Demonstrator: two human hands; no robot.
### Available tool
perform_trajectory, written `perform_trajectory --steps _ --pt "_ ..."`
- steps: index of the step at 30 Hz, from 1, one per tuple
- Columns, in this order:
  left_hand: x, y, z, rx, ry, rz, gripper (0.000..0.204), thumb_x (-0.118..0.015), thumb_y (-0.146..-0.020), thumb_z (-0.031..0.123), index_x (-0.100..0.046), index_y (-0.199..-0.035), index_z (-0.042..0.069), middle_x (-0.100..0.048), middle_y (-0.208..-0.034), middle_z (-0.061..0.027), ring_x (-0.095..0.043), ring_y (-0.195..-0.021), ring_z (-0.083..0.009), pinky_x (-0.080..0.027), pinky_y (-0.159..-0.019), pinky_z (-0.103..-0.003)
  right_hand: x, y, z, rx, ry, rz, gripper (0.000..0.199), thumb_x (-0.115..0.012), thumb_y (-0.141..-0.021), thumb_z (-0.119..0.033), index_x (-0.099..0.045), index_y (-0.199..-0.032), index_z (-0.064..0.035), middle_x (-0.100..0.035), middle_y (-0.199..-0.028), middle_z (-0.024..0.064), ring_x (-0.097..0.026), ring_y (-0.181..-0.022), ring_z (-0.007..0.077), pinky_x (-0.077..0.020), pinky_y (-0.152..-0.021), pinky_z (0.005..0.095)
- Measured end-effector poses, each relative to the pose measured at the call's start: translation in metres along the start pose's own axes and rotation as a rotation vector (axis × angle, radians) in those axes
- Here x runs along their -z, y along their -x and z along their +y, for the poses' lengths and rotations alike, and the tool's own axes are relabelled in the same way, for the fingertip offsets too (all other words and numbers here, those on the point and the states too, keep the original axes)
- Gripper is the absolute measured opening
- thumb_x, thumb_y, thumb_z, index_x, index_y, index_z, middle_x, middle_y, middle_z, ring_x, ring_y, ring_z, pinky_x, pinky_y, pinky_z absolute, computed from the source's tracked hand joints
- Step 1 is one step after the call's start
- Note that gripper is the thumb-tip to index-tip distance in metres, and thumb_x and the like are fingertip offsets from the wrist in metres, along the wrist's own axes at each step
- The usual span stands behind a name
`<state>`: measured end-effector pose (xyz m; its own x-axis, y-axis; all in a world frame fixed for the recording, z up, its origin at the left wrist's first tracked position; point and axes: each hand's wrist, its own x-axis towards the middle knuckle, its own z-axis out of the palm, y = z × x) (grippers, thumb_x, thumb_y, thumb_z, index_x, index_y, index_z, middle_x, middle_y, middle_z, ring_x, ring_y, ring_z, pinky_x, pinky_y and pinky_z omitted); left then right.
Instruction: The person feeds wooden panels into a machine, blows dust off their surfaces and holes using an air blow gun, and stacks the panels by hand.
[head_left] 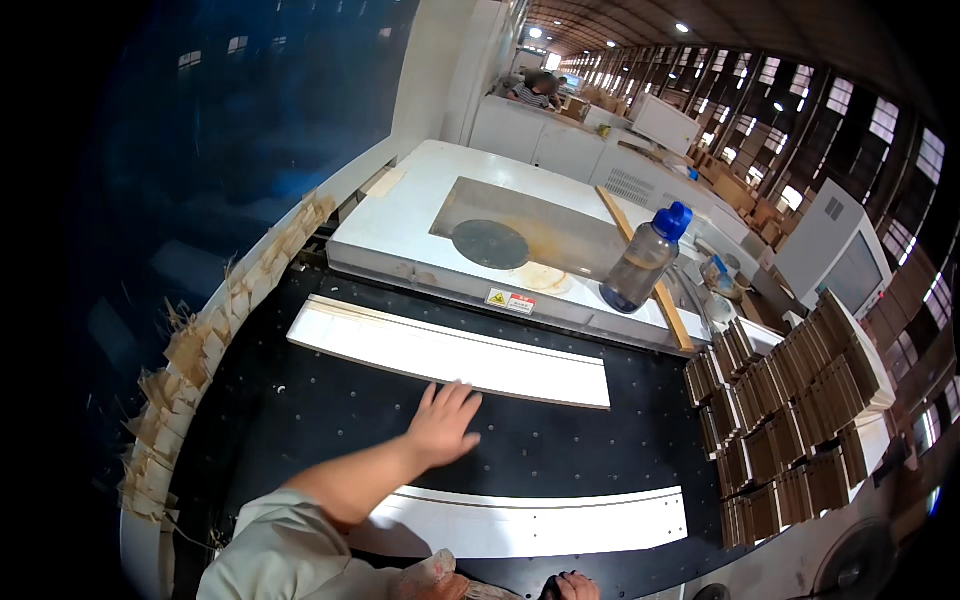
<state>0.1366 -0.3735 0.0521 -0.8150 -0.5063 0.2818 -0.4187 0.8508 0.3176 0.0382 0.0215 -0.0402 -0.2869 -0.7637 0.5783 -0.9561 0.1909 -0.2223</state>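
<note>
Nearest, the right hand (577, 587) is mostly cut off; I cannot tell its grip. Beyond, a drilled white panel (520, 524) lies on the black worktable (570, 450). Farther, the left hand (443, 432) — fingers spread — is at a second white panel's (480, 358) near edge, contact unclear.

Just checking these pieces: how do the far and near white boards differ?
The near board shows small dark holes; I see none on the far board. The far board shows both ends; the left arm hides the near board's left end. Both are long, white, lying on the black table.
</note>
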Motion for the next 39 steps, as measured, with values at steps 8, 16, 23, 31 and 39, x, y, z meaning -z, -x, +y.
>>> perform_trajectory --steps 8,16,23,31,39 --pt "-0.043 -0.098 -0.064 -0.118 -0.227 0.074 0.018 -0.060 -0.080 0.019 -0.063 -0.097 0.013 -0.058 -0.101 -0.0018 -0.048 -0.113 -0.0206 -0.025 -0.106 -0.055 -0.017 0.032 0.036 0.062 0.062 -0.098 0.038 -0.069 -0.072 -0.025 -0.060 -0.105 -0.0085 -0.062 -0.100 0.0170 -0.059 -0.091 0.0380 -0.0482 -0.077 0.0483" --pt "-0.022 -0.120 -0.113 0.389 -0.313 -0.008 0.028 -0.051 -0.085 0.014 -0.060 -0.111 0.009 -0.048 -0.125 -0.0087 -0.043 -0.120 -0.0252 -0.028 -0.105 -0.050 -0.009 0.006 0.024 0.041 0.051 -0.141 0.038 -0.069 -0.072 -0.025 -0.060 -0.105 -0.0085 -0.062 -0.101 0.0169 -0.059 -0.091 0.0377 -0.0481 -0.077 0.0485" --pt "-0.049 -0.137 -0.067 0.970 1.283 0.727 0.073 -0.060 -0.079 0.012 -0.022 -0.140 -0.001 -0.025 -0.142 -0.0220 -0.034 -0.129 -0.0337 -0.031 -0.105 -0.038 -0.004 0.007 0.023 0.026 0.064 -0.171 0.038 -0.068 -0.072 -0.025 -0.060 -0.105 -0.0085 -0.061 -0.102 0.0168 -0.059 -0.091 0.0374 -0.0479 -0.077 0.0487" --pt "-0.045 -0.153 -0.067 1.038 1.207 0.783 0.085 -0.060 -0.078 0.014 -0.009 -0.146 0.002 -0.007 -0.153 -0.0160 -0.015 -0.140 -0.0292 -0.019 -0.111 -0.036 -0.004 0.010 0.023 0.014 0.050 -0.213 0.038 -0.068 -0.072 -0.026 -0.060 -0.104 -0.0085 -0.061 -0.103 0.0167 -0.059 -0.091 0.0371 -0.0478 -0.077 0.0489" --pt "-0.040 -0.145 -0.074 1.034 1.247 0.733 0.084 -0.059 -0.078 0.018 -0.012 -0.148 0.012 -0.004 -0.153 -0.0155 -0.017 -0.139 -0.0337 -0.025 -0.110 -0.035 -0.008 0.041 0.037 -0.088 0.062 -0.341 0.038 -0.068 -0.072 -0.026 -0.060 -0.104 -0.0086 -0.061 -0.104 0.0166 -0.059 -0.091 0.0368 -0.0477 -0.077 0.0492"
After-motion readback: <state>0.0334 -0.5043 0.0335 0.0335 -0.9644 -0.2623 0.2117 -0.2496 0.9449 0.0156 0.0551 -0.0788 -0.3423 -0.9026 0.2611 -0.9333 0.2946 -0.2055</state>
